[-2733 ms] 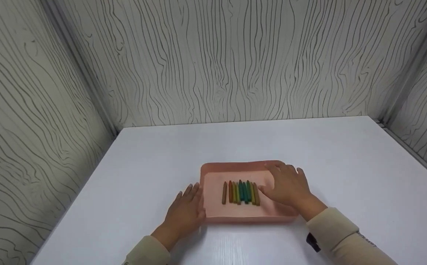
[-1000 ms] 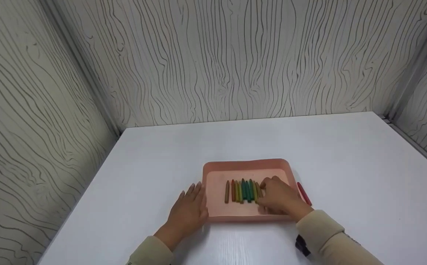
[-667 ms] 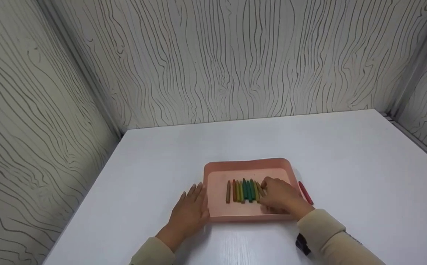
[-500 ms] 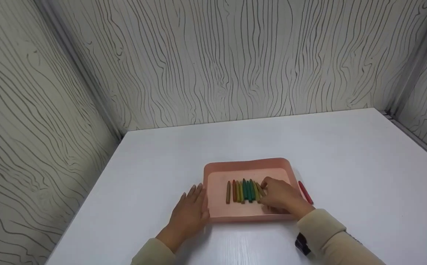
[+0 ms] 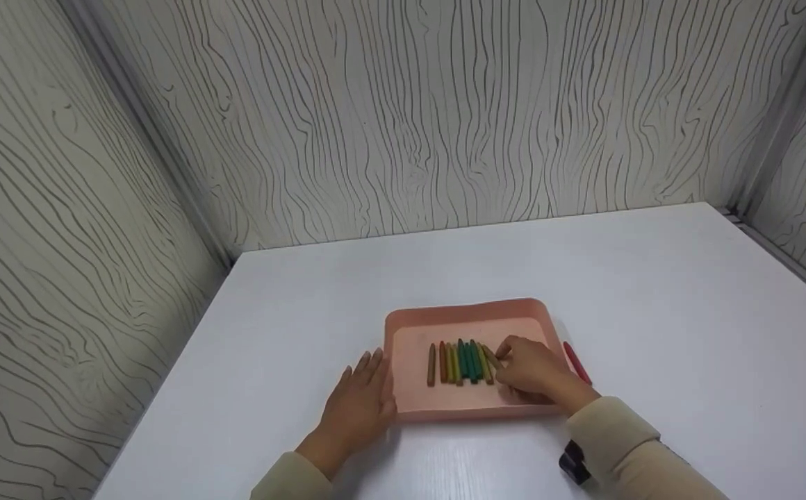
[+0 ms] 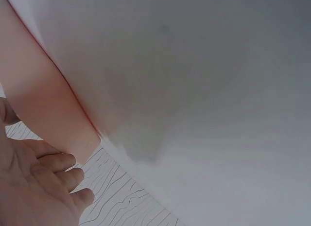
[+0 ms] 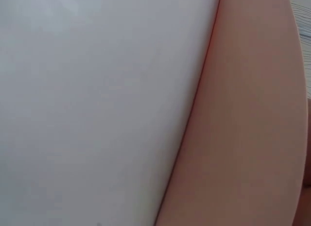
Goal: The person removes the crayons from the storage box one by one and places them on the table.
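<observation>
A pink tray (image 5: 472, 410) holds a row of several crayons (image 5: 468, 361), mostly green, yellow and orange. My right hand (image 5: 531, 368) is inside the tray at the row's right end, pinching a brown crayon (image 5: 492, 357) that slants away from its neighbours. My left hand (image 5: 356, 406) lies with extended fingers against the tray's left wall; in the left wrist view its fingers (image 6: 60, 163) are beside that wall. One brown crayon (image 5: 431, 364) lies at the row's left end, a little apart. The right wrist view shows mainly the tray's outer wall (image 7: 238, 109).
A red crayon (image 5: 577, 362) lies on the white table (image 5: 306, 298) just outside the tray's right wall. Wood-patterned panels (image 5: 403, 125) stand behind the table and at both sides. A small black object (image 5: 574, 463) sits under the right cuff.
My right hand has moved from the tray's right rim into the tray and taken hold of the brown crayon, which now tilts. The red crayon outside has come into sight. My left hand stays at the wall.
</observation>
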`<state>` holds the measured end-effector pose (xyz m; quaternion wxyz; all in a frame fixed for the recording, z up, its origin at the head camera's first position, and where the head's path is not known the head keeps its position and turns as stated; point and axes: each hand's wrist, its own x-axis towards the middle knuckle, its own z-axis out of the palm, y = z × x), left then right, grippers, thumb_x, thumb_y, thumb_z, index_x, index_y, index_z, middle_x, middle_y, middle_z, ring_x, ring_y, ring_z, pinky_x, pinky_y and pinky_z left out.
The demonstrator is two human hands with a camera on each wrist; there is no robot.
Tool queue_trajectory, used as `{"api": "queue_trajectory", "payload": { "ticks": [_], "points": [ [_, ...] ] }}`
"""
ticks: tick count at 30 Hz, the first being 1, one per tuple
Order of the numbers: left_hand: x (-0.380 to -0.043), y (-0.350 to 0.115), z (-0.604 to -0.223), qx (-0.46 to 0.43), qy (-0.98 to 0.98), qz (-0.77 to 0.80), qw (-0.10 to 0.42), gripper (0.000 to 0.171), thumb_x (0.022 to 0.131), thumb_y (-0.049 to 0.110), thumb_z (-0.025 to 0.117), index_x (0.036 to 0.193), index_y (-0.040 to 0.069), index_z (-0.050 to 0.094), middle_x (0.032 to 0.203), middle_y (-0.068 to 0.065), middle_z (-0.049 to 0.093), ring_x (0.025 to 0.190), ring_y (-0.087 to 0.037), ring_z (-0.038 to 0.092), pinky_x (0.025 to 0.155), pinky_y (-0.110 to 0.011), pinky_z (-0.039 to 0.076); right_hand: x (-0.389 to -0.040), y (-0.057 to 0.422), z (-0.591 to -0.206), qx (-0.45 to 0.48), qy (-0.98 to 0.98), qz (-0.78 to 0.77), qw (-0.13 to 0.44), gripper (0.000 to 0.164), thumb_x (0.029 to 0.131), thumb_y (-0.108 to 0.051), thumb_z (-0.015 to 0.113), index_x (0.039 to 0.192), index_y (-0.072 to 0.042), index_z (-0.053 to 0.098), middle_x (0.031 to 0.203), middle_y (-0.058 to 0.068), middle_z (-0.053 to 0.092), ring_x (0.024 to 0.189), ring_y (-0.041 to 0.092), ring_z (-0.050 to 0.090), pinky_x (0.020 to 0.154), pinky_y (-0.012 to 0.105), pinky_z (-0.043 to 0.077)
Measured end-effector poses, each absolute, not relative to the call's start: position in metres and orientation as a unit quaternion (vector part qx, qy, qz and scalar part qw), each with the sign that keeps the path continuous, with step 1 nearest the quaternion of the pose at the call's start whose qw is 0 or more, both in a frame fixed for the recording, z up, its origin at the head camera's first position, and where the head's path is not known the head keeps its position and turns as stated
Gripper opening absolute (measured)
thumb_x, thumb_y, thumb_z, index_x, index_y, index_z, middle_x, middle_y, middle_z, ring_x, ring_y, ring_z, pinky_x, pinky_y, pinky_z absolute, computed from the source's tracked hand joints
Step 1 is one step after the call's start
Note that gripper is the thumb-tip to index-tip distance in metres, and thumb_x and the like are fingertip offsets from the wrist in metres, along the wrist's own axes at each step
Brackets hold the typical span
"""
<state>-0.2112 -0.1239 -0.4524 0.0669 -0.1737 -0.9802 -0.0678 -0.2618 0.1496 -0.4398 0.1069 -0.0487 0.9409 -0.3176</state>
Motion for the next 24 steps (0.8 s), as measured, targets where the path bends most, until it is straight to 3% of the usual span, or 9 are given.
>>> {"api": "queue_trajectory", "payload": {
  "ticks": [6,16,24],
  "points": [
    [-0.2108,-0.1241,-0.4516,-0.179,-0.978,-0.072,0.073,0.055,0.086,0.028,0.04,0.133,0.001,0.03,0.138,-0.01,0.026,0.125,-0.027,0.021,0.097,-0.044,0.02,-0.2618,0.149,-0.4401,-0.036,0.941,-0.317,0.11,0.033,0.072,-0.017,0.065,0.103,-0.007,0.055,0.079,0.004,0.054,0.06,0.016,0.048,0.049,0.028,0.038],
    [-0.2107,-0.1248,-0.4487,-0.186,-0.977,-0.08,0.07,0.055,0.085,0.026,0.041,0.132,-0.001,0.031,0.136,-0.012,0.028,0.124,-0.029,0.023,0.096,-0.046,0.021,-0.2606,0.1532,-0.4405,-0.063,0.939,-0.331,0.076,0.027,0.072,-0.012,0.061,0.099,-0.007,0.056,0.083,0.004,0.056,0.066,0.018,0.045,0.054,0.03,0.035],
    [-0.2103,-0.1248,-0.4476,-0.187,-0.977,-0.075,0.07,0.054,0.086,0.026,0.041,0.132,-0.001,0.031,0.136,-0.012,0.028,0.124,-0.028,0.023,0.096,-0.046,0.022,-0.2628,0.1576,-0.438,-0.067,0.924,-0.37,0.066,0.027,0.074,-0.013,0.059,0.099,-0.006,0.055,0.079,0.003,0.055,0.065,0.016,0.049,0.055,0.03,0.039]
  ]
}}
